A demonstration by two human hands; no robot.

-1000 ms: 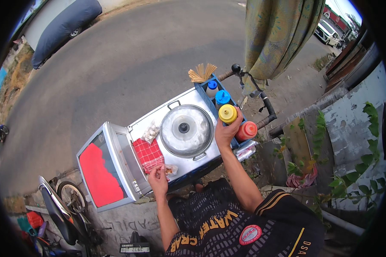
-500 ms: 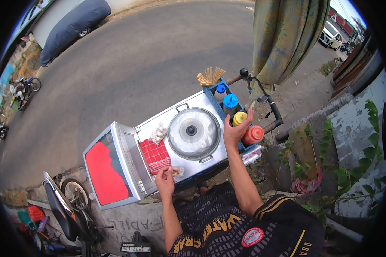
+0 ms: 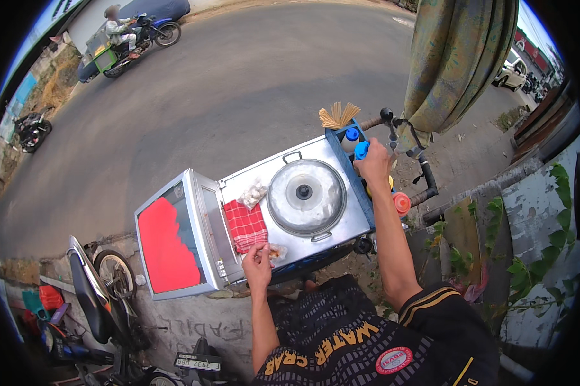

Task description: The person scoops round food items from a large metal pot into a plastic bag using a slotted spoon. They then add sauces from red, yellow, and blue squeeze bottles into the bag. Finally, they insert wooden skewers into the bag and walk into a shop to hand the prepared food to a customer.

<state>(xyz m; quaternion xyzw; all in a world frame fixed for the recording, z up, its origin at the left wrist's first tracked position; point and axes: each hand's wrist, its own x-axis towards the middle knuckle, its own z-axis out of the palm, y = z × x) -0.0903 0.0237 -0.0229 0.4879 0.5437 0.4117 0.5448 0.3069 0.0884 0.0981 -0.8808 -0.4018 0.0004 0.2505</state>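
My left hand [image 3: 257, 265] is closed on the edge of a small clear plastic bag [image 3: 277, 253] with brownish food inside. It is beside a red checked cloth [image 3: 245, 226] at the near edge of the metal cart top. My right hand [image 3: 375, 165] grips a blue-topped squeeze bottle [image 3: 361, 150] standing at the blue rack [image 3: 362, 195]. Most of that bottle is hidden behind the fingers. Another blue-capped bottle [image 3: 350, 139] stands just beyond. Nearer me is a red-orange bottle [image 3: 401, 204], and my wrist mostly covers a yellow one.
A lidded steel pot [image 3: 307, 197] takes up the cart top, with a bag of white balls [image 3: 253, 193] beside it. Left of these stands a glass-sided case [image 3: 174, 238]. Skewers [image 3: 339, 116] fan out at the rack's far end. A rider on a motorcycle [image 3: 135, 38] is on the road.
My right hand has moved away from the yellow and red bottles and closed on the blue-topped one. My left hand still holds the bag. A motorcycle rider has come into view.
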